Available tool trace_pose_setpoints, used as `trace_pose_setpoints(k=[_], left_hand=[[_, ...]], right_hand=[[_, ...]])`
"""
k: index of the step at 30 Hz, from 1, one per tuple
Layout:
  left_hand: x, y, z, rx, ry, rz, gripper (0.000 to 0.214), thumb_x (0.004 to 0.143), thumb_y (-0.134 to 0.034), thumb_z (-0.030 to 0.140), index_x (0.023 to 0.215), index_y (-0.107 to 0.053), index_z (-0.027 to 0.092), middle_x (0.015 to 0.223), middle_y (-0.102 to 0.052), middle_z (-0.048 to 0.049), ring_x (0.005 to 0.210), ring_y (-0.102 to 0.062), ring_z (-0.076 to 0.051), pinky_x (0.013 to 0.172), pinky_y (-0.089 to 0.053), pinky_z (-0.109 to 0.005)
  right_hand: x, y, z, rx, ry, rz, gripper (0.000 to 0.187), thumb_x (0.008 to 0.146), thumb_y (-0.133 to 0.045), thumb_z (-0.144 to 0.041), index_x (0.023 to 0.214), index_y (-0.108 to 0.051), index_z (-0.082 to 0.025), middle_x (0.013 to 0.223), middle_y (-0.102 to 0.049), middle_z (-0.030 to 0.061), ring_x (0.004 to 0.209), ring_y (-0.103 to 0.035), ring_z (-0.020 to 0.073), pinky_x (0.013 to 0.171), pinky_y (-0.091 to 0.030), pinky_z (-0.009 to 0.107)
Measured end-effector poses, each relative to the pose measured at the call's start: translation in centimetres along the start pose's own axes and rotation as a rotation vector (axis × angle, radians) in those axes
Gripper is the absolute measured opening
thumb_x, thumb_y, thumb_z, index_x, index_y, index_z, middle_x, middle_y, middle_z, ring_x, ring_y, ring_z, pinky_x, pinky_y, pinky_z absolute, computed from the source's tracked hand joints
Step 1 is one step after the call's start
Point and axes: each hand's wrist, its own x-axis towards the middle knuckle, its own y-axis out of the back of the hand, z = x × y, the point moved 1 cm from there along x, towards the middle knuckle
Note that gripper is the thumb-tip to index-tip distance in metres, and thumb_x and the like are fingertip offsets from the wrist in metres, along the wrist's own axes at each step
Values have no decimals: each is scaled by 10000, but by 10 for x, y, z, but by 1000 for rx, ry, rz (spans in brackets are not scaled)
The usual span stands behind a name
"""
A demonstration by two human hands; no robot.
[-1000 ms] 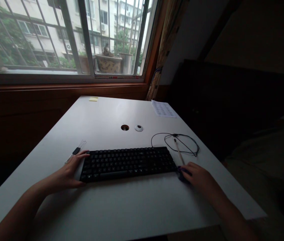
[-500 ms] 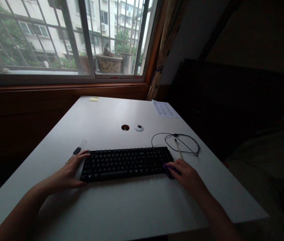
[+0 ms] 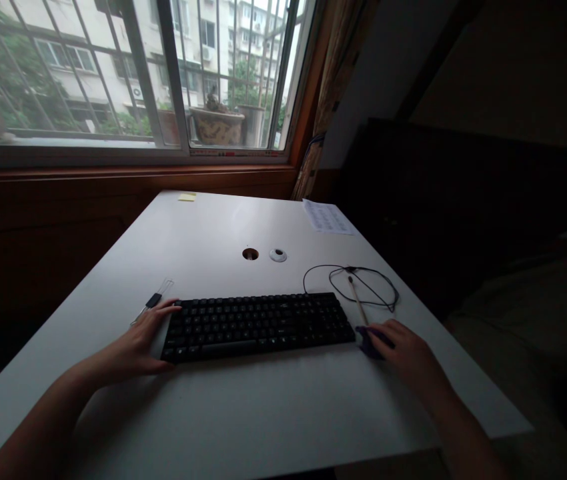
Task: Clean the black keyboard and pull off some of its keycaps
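A black keyboard lies flat on the white table. My left hand holds its left end, fingers at the back corner and thumb at the front corner. Just off the right end, my right hand is closed on a small dark purple object, whose exact kind I cannot make out; my fingers hide part of it. Behind that hand lies a thin pale stick with a dark tip, its near end close to the purple object. The keyboard's black cable lies coiled behind the right end.
Beyond my left fingers lies a black clip with wire handles. Farther back are a round hole in the table, a white ring cover, a yellow sticky pad and a printed sheet. A barred window stands behind.
My right hand has moved right with the purple object, from over the keyboard's right end to just beyond it. My left hand and the keyboard have stayed in place.
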Motion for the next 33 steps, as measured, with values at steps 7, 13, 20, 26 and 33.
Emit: trace_pose_setpoints(k=[7, 13, 20, 26, 33], left_hand=[[1, 0, 3, -1, -1, 19, 963, 807, -839, 363, 1588, -277, 353, 1694, -274, -156, 1514, -365, -457, 1179, -412, -667], [2, 1, 5, 8, 1, -1, 972, 803, -838, 337, 1585, -261, 350, 1698, -261, -165, 1504, -380, -456, 1171, -414, -672], [2, 3, 9, 5, -21, 7, 942, 825, -828, 327, 1588, -275, 345, 1700, -271, -162, 1510, -381, -445, 1192, -394, -662], [1, 2, 7, -16, -12, 28, 949, 800, -842, 337, 1587, -312, 356, 1703, -295, -140, 1508, -387, -449, 1193, -400, -653], [0, 2, 6, -16, -6, 6, 956, 817, -831, 335, 1597, -280, 356, 1712, -257, -159, 1513, -371, -459, 1177, -387, -690]], right_hand=[[4, -12, -20, 64, 43, -33, 248, 997, -548, -328, 961, -772, -231, 919, -737, 72, 837, -743, 229, 801, -613, 344], [8, -14, -19, 22, 20, 3, 247, 1004, -552, -340, 998, -772, -228, 930, -735, 75, 865, -739, 241, 817, -609, 359], [8, -19, -33, 77, 31, 37, 253, 1013, -547, -342, 1050, -765, -219, 969, -741, 90, 922, -733, 251, 894, -601, 392], [10, -23, -50, 131, 29, 25, 207, 984, -578, -305, 1022, -769, -234, 959, -741, 78, 900, -742, 253, 862, -614, 394], [12, -28, -73, 172, 37, 40, 190, 988, -591, -299, 1023, -768, -240, 919, -726, 65, 851, -733, 234, 830, -613, 365]])
